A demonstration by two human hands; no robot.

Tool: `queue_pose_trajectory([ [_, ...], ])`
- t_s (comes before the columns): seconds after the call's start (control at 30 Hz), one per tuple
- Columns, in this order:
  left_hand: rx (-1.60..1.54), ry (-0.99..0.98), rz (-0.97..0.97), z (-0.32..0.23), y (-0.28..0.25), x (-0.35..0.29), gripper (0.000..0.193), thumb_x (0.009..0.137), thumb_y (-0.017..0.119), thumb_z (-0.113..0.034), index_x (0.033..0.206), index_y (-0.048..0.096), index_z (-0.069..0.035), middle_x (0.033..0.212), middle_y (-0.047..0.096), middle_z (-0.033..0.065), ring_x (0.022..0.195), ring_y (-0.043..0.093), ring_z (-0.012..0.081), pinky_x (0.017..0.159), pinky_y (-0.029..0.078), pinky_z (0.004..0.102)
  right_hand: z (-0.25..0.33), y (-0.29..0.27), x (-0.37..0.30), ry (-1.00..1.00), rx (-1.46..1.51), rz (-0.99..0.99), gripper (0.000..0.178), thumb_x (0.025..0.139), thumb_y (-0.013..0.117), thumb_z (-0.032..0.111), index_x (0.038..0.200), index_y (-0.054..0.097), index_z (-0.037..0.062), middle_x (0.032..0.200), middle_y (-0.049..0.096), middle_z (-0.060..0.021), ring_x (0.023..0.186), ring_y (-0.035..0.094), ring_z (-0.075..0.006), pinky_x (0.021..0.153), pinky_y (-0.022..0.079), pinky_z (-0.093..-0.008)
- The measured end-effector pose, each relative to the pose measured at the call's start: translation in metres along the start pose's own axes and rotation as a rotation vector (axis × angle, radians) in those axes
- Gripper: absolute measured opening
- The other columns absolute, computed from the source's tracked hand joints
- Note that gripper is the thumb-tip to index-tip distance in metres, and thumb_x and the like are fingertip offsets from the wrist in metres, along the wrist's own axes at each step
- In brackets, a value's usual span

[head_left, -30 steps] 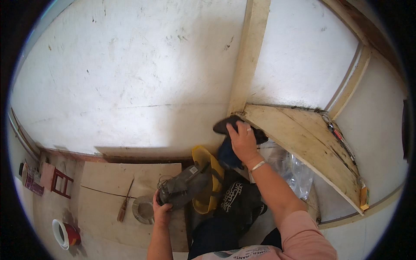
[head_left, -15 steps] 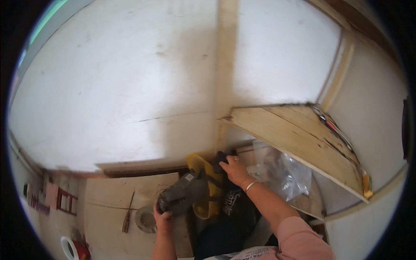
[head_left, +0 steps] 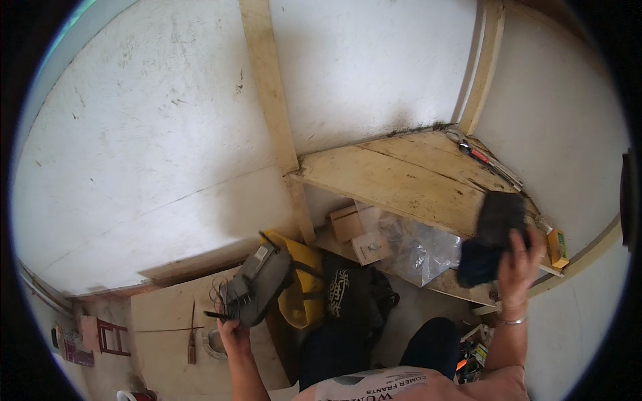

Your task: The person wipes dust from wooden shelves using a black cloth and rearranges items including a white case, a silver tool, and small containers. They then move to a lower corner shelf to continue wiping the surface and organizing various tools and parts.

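Note:
My left hand grips a dark grey router-like box with black stick-like antennas, a light label and a black plug adapter with thin looped wire against it. This box is tilted above the pale board and partly hides a yellow bag with dark straps. Out to the right, my right hand is closed on a dark cloth-like bundle, blackish above and navy below, its kind blurred. The bundle is raised before the right end of the wooden corner shelf; I cannot tell whether they touch.
Metal tools and a yellow box lie on the corner shelf. Below it are clear plastic bags and small cardboard boxes. A dark printed bag stands by my knees. A brush and a round dish rest on the board.
My right hand has swung from beside the yellow bag to the far right, carrying the dark bundle upward. The left hand has tilted the box more upright. The view has turned rightward.

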State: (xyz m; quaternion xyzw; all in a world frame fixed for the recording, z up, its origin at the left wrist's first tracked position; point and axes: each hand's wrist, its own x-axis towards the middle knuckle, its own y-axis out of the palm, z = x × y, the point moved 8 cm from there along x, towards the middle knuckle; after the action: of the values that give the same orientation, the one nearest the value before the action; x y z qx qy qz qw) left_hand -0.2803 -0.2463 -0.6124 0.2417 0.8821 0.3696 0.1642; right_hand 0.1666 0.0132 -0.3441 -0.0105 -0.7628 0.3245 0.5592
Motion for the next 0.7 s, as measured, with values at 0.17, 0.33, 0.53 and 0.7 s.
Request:
queue_pose_trajectory([
  [0.17,-0.033,-0.046,0.242,-0.018,0.119,0.02,0.07,0.053,0.043,0.003,0.123,0.036,0.001,0.116,0.047,0.0172,0.107,0.047,0.0323,0.09,0.041,0.0428,-0.091,0.04,-0.021,0.214,-0.016,0.168,0.043,0.063,0.051,-0.004,0.105,0.057,0.0077,0.107,0.05,-0.0183,0.095,0.05,-0.0341,0.081,0.042,-0.0401],
  [0.33,0.008,-0.15,0.465,0.001,0.254,0.043,0.073,0.054,0.042,0.006,0.126,0.035,0.0,0.112,0.05,0.0154,0.102,0.05,0.0297,0.086,0.043,0.0395,-0.108,0.053,-0.023,0.365,0.067,0.234,0.038,0.067,0.05,0.002,0.104,0.057,0.006,0.101,0.053,-0.0173,0.093,0.051,-0.0341,0.08,0.042,-0.0383],
  [0.53,0.112,-0.164,0.459,0.046,0.343,0.094,0.059,0.061,0.044,0.009,0.119,0.04,-0.002,0.102,0.05,0.0102,0.09,0.052,0.0262,0.072,0.046,0.0407,-0.102,0.053,-0.02,0.384,0.173,0.193,0.039,0.066,0.049,0.002,0.103,0.057,0.0061,0.097,0.054,-0.0163,0.09,0.052,-0.0338,0.077,0.043,-0.0382],
  [0.7,0.276,-0.18,0.362,0.078,0.373,0.113,0.056,0.063,0.046,0.009,0.117,0.04,-0.004,0.101,0.05,0.0098,0.089,0.051,0.026,0.068,0.047,0.043,-0.106,0.054,-0.023,0.424,0.204,0.201,0.039,0.066,0.048,0.003,0.103,0.057,0.007,0.099,0.054,-0.0166,0.09,0.052,-0.033,0.077,0.043,-0.0358],
])
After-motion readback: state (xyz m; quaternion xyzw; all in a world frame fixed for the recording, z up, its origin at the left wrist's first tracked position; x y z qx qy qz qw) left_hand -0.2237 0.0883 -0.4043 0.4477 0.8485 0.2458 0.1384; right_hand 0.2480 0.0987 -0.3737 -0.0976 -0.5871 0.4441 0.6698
